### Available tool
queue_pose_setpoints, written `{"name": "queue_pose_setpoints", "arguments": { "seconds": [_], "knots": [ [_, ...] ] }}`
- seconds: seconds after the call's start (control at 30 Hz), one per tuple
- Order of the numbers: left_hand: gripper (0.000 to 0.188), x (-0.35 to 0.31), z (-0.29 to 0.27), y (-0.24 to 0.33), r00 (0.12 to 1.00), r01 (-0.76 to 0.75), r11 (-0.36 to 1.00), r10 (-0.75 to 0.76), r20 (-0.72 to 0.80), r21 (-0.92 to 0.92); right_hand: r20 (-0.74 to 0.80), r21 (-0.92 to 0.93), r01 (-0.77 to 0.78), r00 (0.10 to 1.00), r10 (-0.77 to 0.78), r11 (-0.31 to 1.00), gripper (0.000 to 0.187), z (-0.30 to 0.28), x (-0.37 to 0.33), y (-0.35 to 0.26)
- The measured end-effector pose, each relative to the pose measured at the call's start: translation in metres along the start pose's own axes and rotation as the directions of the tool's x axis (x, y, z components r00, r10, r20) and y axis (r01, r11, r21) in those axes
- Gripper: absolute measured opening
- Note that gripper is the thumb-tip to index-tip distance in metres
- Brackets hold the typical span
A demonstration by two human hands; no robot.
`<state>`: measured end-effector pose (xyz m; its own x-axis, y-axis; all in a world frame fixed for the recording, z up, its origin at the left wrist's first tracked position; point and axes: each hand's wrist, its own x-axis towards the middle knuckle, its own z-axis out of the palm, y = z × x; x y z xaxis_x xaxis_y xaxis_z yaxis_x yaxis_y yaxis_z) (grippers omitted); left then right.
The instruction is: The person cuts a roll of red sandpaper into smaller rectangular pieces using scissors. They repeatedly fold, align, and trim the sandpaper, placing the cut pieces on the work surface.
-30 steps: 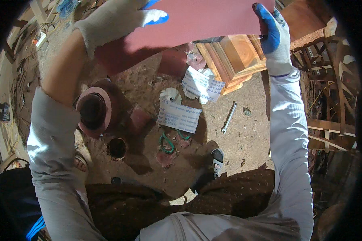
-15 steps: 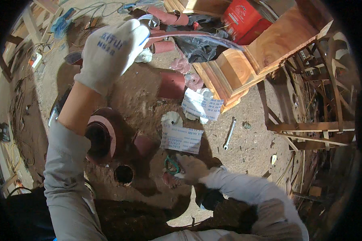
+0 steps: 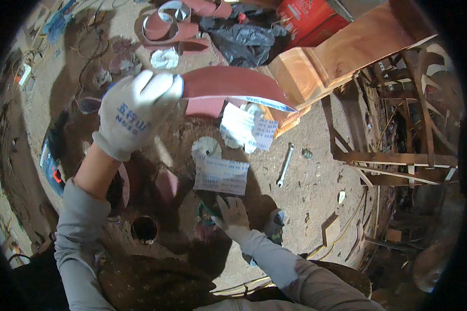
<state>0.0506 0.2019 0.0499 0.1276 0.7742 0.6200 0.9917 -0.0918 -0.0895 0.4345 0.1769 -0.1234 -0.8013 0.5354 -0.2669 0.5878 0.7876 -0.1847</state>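
Observation:
My left hand [image 3: 132,114], in a white work glove, is closed on one end of a reddish-brown sheet of sandpaper [image 3: 233,83]. The sheet stretches to the right, bowed, with a printed white edge turned up. Low in the middle, my gloved right hand [image 3: 233,215] is near the ground with its fingers apart. Just beyond its fingertips lies a piece of sandpaper [image 3: 220,179], printed backing up. To its left is a thin green loop [image 3: 205,210], partly in shadow. Another backing-up sandpaper piece [image 3: 244,127] lies farther off, beside crumpled white scraps [image 3: 206,147].
A stepped wooden piece [image 3: 347,52] runs across the far right, beside a red container [image 3: 308,23] and a black plastic bag [image 3: 244,44]. Curled sandpaper strips [image 3: 171,33] lie at the back. A wrench [image 3: 285,165] rests right of centre. Timber frames [image 3: 394,159] stand at the right.
The sandpaper in my left hand has swung nearer and tilted, so its red face shows broadly. My right hand's fingers have spread beside the green loop. The whole view has shifted somewhat.

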Motion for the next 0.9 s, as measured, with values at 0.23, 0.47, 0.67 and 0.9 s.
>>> {"name": "queue_pose_setpoints", "arguments": {
  "seconds": [0.23,0.47,0.67,0.9],
  "knots": [
    [0.028,-0.006,0.014,0.003,1.0,-0.02,0.999,0.019,0.019,0.051,0.24,0.123,-0.198,0.957,0.164,0.972,0.082,-0.009,0.031,-0.004],
    [0.033,-0.017,0.016,-0.002,0.999,-0.022,0.987,0.014,0.048,0.158,0.416,0.892,-0.387,0.905,-0.09,0.234,0.071,-0.027,0.009,-0.004],
    [0.033,-0.019,0.016,-0.005,0.999,-0.02,0.987,0.015,0.029,0.161,0.599,0.705,-0.645,0.764,-0.24,-0.295,0.042,-0.107,0.017,-0.043],
    [0.034,-0.014,0.01,-0.002,0.997,-0.069,0.978,0.06,0.052,0.199,0.351,0.831,-0.367,0.929,-0.117,-0.417,0.05,-0.147,0.054,-0.051]
  ]
}}
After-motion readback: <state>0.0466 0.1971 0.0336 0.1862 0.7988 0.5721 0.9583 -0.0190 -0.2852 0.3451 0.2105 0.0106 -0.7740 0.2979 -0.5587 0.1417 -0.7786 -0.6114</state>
